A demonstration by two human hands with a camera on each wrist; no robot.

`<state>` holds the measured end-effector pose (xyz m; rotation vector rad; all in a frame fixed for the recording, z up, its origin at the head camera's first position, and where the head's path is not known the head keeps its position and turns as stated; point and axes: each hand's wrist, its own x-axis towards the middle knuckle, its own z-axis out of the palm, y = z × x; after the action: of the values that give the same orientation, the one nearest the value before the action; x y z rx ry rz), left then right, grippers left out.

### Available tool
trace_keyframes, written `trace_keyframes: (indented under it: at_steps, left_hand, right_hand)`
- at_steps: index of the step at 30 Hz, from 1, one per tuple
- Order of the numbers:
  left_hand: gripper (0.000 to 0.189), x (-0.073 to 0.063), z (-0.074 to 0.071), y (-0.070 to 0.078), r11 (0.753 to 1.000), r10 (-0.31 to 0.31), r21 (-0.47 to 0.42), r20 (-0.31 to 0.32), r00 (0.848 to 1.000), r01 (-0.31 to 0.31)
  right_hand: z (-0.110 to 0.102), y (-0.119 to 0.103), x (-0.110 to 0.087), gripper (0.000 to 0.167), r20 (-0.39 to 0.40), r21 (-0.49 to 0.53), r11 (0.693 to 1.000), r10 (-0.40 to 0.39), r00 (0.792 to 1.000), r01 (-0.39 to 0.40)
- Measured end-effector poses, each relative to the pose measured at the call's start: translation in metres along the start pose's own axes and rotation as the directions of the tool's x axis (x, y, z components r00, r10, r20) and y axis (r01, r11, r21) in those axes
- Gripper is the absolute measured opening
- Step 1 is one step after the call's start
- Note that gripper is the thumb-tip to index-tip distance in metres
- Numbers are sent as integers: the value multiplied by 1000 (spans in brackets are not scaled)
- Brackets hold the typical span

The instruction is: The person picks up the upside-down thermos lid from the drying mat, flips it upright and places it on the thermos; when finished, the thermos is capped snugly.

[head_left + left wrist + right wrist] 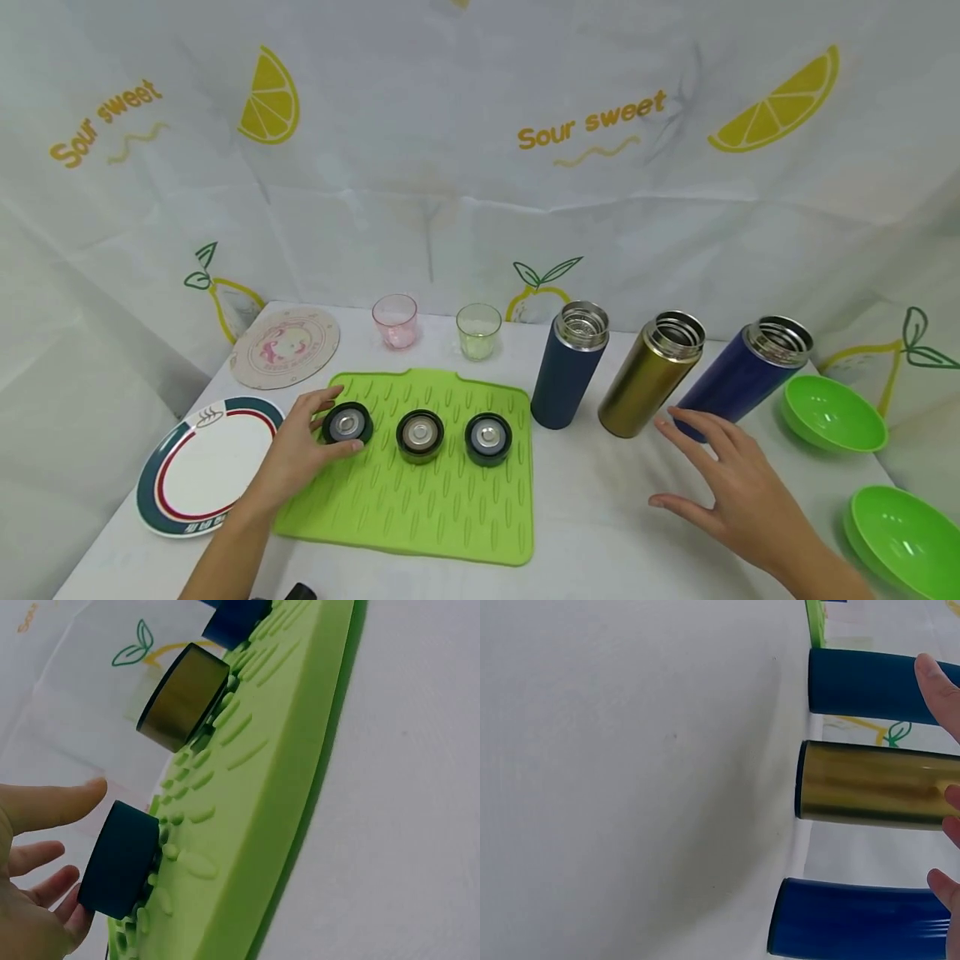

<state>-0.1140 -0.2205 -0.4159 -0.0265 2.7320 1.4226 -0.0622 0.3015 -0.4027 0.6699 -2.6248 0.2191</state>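
My left hand (297,457) is spread around the dark teal bottle lid (347,424) at the left of the green ridged mat (420,525). Its thumb stands apart from the lid in the left wrist view, while the lower fingertips are right at the lid's edge. A gold-sided lid (186,701) and a blue lid (488,439) sit farther right in that row, inner sides up. My right hand (738,487), fingers apart and holding nothing, hovers in front of three lidless bottles: dark teal (567,367), gold (649,379) and blue (738,379).
Left of the mat lies a white plate (217,462) with a teal and red rim, below a round printed coaster (285,348). A pink glass (395,321) and a green glass (478,331) stand behind the mat. Two green bowls (832,414) occupy the right side.
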Motion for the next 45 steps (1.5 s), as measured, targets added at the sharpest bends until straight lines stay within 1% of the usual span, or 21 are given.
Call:
trace_keyframes:
  at_steps: [3, 6, 9, 11, 14, 19, 23, 28, 31, 33, 35, 39, 42, 45]
  left_hand:
    - [83, 0, 2, -3, 999, 5, -36, -22, 1000, -6]
    - [79, 1, 4, -5, 999, 0, -50, -35, 999, -2]
    - [78, 0, 6, -5, 998, -28, -54, -32, 999, 26]
    - [78, -1, 6, -6, 998, -51, -49, -25, 998, 50]
    - [79, -1, 7, -6, 997, -79, -24, -14, 997, 78]
    - [81, 2, 7, -7, 995, -99, 14, -10, 995, 99]
    - [81, 4, 7, -8, 995, -96, 35, -13, 995, 96]
    - [79, 6, 8, -8, 991, -79, 109, -41, 996, 83]
    - [78, 6, 7, -8, 985, -55, 158, -72, 996, 66]
    - [76, 6, 5, -7, 985, -29, 170, -91, 995, 44]
    - [75, 6, 4, -3, 985, 8, 170, -106, 994, 10]
    - [73, 6, 5, 10, 989, 100, 123, -122, 987, -85]
    - [70, 5, 8, 23, 984, 171, 71, -126, 977, -163]
    - [69, 3, 13, 37, 975, 221, 21, -121, 968, -220]
  right_hand:
    - [1, -2, 0, 95, 37, 18, 999, 29, 999, -30]
    - [2, -4, 1, 96, 63, 42, 997, 56, 996, -59]
    - [4, -4, 2, 96, 74, 72, 994, 73, 995, -78]
    - [5, -4, 3, 96, 68, 87, 993, 77, 995, -83]
    - [8, -4, 4, 95, 43, 110, 991, 71, 997, -76]
    - [12, -5, 6, 94, 4, 132, 990, 45, 999, -46]
    - [14, -6, 9, 94, -7, 143, 989, 31, 999, -30]
    - [15, -11, 12, 95, 0, 152, 988, 39, 999, -38]
    - [15, -14, 13, 93, 25, 150, 987, 58, 998, -61]
    - [15, -15, 14, 91, 43, 142, 987, 71, 997, -76]
    - [15, -17, 15, 89, 53, 137, 987, 78, 996, -85]
    - [13, -18, 15, 88, 48, 136, 987, 77, 996, -83]
    - [11, -21, 17, 89, 56, 140, 986, 80, 995, -87]
    - [10, -24, 19, 89, 49, 133, 988, 70, 996, -76]
